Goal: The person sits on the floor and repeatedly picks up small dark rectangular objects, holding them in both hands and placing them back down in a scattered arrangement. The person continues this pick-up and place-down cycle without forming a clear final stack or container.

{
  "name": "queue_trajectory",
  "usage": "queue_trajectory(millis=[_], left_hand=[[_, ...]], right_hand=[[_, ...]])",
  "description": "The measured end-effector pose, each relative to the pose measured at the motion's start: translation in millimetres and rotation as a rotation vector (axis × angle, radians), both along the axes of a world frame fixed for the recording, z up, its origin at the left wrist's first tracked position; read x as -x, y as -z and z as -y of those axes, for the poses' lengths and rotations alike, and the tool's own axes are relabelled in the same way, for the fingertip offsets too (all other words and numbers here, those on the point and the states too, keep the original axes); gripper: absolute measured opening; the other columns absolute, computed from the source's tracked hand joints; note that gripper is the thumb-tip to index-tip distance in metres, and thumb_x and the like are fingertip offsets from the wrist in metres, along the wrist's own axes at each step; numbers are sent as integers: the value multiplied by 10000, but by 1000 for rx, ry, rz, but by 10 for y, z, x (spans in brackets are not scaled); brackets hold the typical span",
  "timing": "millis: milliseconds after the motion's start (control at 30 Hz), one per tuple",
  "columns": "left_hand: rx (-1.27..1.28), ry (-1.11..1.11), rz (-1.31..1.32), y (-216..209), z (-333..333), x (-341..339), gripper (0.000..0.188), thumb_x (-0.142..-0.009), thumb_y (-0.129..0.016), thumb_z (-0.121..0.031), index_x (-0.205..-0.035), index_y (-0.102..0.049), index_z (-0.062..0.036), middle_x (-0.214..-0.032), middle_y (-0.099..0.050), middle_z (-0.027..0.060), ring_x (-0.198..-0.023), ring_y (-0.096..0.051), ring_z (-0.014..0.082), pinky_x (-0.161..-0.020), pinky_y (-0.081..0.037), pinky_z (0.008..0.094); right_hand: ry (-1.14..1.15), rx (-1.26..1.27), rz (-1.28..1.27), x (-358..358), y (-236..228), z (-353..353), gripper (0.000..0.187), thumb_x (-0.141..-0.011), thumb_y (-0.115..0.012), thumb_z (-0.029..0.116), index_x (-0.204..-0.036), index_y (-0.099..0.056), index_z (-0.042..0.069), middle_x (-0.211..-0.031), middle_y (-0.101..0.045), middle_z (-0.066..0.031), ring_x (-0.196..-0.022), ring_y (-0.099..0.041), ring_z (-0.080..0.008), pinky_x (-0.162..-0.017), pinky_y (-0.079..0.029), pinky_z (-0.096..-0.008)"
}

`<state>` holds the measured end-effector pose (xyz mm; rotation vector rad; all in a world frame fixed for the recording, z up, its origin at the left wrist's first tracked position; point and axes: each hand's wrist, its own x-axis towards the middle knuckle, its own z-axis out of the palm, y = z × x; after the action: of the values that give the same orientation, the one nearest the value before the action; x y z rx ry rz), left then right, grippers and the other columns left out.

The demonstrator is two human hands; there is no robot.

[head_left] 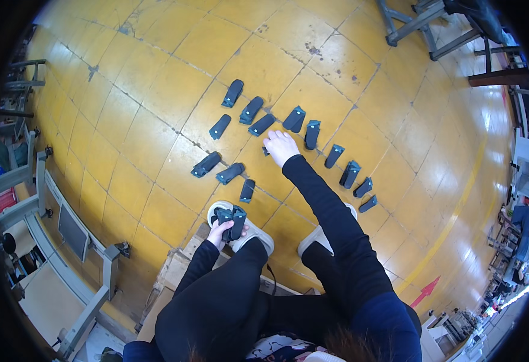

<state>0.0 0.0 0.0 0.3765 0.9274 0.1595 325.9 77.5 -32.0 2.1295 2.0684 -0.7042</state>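
Note:
Low over my left shoe, my left hand point(217, 231) is closed round a few dark, rounded-end bundles point(235, 221) with greenish edges. My right arm stretches forward, and my right hand point(281, 147) is down near the floor with its fingers bent. A small part of another dark bundle point(266, 151) shows beside its fingertips; the hand covers the rest. Several similar bundles lie around it, such as one point(261, 125) just beyond the hand, one point(312, 134) to its right and one point(230, 173) nearer to me on the left. Some carry small pale tags.
Yellow tiles point(156, 78) make up the floor. My white shoes point(258, 236) stand near the bundles. Metal frames point(95, 289) are close on my left, and grey table legs point(418, 27) stand at the far right. A red floor arrow point(426, 292) lies at the right.

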Motion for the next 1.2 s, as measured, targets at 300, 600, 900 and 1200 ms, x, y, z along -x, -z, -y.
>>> queue_trajectory(millis=[300,600,900,1200], left_hand=[[16,-38,-1,-79,-14,-59,462,-848,-629,-233,-1192,-513,52,-975,-663,232,-836,-682,307,-798,-552,380],[11,-28,-8,-98,-29,-15,441,-860,-622,-237,-1189,-507,33,-979,-665,230,-812,-682,288,-792,-544,368],[3,-38,-8,-94,-2,-36,438,-859,-616,-231,-1188,-513,39,-975,-666,224,-828,-686,285,-797,-551,365],[-10,-20,-10,-109,-20,-60,486,-843,-631,-266,-1201,-517,43,-971,-667,222,-819,-683,287,-787,-548,360]], right_hand=[[1165,-291,-1022,45,203,298,196,-746,-741,85,-880,-666,-36,-658,-641,-113,-488,-604,-162,-515,-468,-269],[52,-474,-378,426,-59,411,305,-737,-653,55,-1034,-606,97,-973,-582,-82,-995,-545,-269,-812,-463,-389],[-381,-202,-284,931,22,726,136,-813,-549,145,-913,-640,128,-972,-572,-52,-1001,-541,-202,-816,-434,-321],[333,-393,-816,858,81,595,88,-800,-663,112,-836,-634,37,-810,-592,-48,-726,-580,-190,-659,-470,-345]])
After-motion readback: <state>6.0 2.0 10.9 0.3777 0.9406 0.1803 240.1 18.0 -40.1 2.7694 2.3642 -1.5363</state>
